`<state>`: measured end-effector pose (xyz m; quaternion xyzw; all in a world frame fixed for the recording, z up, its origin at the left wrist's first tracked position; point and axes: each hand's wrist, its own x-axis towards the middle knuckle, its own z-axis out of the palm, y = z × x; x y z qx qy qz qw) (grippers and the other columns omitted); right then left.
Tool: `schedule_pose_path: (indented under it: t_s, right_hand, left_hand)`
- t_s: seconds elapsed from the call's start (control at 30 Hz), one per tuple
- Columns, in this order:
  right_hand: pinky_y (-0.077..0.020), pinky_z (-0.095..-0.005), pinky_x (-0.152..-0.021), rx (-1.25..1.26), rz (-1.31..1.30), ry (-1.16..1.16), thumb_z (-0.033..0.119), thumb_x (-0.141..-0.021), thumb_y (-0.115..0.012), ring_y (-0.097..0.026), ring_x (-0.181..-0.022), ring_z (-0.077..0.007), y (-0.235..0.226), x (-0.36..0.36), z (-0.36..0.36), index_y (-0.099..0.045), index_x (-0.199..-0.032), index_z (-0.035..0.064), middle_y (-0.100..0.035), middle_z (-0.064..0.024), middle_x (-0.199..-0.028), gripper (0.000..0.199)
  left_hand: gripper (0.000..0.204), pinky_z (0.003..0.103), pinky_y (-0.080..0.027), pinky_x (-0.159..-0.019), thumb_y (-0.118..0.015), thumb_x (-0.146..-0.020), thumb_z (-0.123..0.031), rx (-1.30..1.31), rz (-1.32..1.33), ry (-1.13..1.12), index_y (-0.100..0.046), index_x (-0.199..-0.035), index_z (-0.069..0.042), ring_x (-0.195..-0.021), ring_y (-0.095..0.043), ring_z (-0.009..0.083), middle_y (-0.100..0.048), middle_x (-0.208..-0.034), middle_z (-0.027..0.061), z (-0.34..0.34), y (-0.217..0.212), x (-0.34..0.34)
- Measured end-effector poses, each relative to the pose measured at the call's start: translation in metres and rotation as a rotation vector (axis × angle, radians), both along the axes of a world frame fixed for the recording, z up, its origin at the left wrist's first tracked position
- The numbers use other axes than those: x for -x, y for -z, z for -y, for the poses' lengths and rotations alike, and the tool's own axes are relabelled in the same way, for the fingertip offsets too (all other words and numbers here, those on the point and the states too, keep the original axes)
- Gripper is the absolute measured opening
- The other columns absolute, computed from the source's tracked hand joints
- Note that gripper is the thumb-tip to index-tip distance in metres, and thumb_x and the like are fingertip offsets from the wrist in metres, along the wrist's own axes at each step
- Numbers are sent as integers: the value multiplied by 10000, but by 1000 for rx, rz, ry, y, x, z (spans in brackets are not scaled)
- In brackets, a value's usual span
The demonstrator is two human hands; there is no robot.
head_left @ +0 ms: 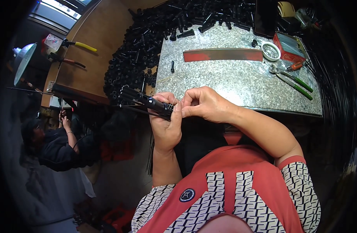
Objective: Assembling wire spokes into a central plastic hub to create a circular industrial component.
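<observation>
Black plastic is what both hands are busy with: the left hand (165, 126) is closed around a black tubular part (147, 101) with thin rods running out to the left, held just off the near edge of the speckled metal worktop (240, 83). The right hand (203, 104) pinches its fingers (185, 110) shut on a thin wire at the part's near end. A heap of black parts (147, 42) covers the worktop's far left, and green-handled pliers (293, 80) lie at its right, beside a small white dish (271, 51).
</observation>
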<state>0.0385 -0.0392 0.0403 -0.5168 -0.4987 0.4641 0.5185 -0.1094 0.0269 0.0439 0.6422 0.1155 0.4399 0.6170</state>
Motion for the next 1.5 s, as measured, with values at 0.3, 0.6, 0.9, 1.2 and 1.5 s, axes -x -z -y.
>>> schedule_pose_path:
  t_s: [0.3,0.6,0.9,1.2,1.5]
  right_hand:
    - [-505,-266,-707,-30,199,160,107,-805,-730,-602,-806,-131,-14,-23,36,-575,-957,-7,-617,-66,-885,245]
    - [-529,-321,-724,5,740,656,36,-764,-727,-633,-854,-230,-23,-121,142,-554,-977,-11,-615,-122,-934,279]
    - [-451,-429,-740,176,1338,702,150,-726,-760,-545,-829,-364,-18,-154,189,-518,-843,2,-541,-172,-856,307]
    - [-471,-427,-841,306,1456,686,172,-739,-747,-565,-957,-372,4,-169,205,-572,-896,-8,-590,-196,-1028,296]
    - [-470,-438,-744,342,1569,621,212,-790,-690,-574,-855,-354,4,-166,213,-572,-846,15,-563,-174,-885,236]
  left_hand:
    - [235,283,-367,-891,-577,-856,40,-207,-84,-130,-429,-1017,-44,-957,-457,120,-469,-1052,89,9,-3,-25]
    - [67,277,-466,-688,-593,-838,34,260,113,-22,-558,-851,-23,-716,-564,135,-572,-1005,99,5,12,-30]
    - [152,287,-460,-532,-543,-917,10,222,63,151,-428,-878,-81,-527,-488,118,-515,-691,55,7,16,-47]
    - [118,411,-511,-778,-516,-927,6,177,31,228,-434,-917,-77,-803,-604,232,-580,-835,107,16,18,-37]
    - [115,483,-415,-968,-543,-898,-31,96,13,249,-437,-874,-68,-1022,-584,297,-607,-963,138,13,13,-29]
